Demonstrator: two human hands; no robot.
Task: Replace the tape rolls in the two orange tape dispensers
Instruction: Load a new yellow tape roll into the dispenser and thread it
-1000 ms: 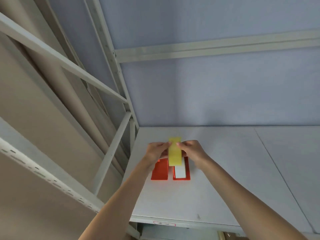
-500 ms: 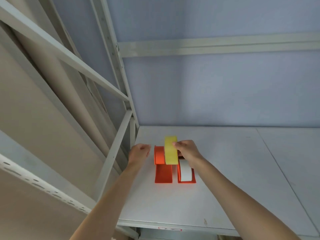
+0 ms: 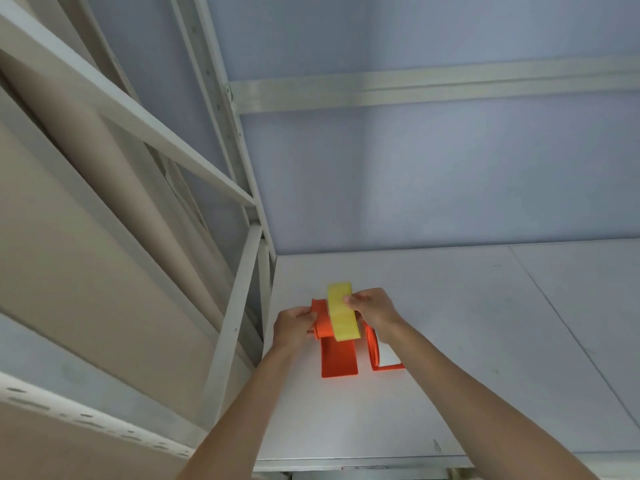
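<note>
Orange dispenser on the left [image 3: 337, 355] sits on the white desk [image 3: 450, 341], near the back left corner, next to the shelf frame upright [image 3: 228, 327]. Left hand [image 3: 294, 323] grips its rear rounded end from the left side, fingers closed around that part. Right hand [image 3: 372, 311] holds a yellow tape roll [image 3: 342, 317] from the right, thumb on the roll's outer face, fingers wrapped behind it; the roll stands on edge over the rear of the left dispenser, touching or just above it, cannot tell which. Whether the roll is seated on the hub: cannot tell, hidden by the roll itself.

Second orange dispenser [image 3: 375, 351] is just to the right of the first, parallel, small gap between them. It carries a white tape roll [image 3: 388, 355]; the right wrist and forearm cover most of it, so only its left flange, near edge and part of the white roll show.

Both forearms come in from the bottom of the view. Grey-blue wall [image 3: 450, 185] behind the desk, with a pale horizontal rail [image 3: 433, 90] across it. Beige panels and slanted metal bars fill the left side.
</note>
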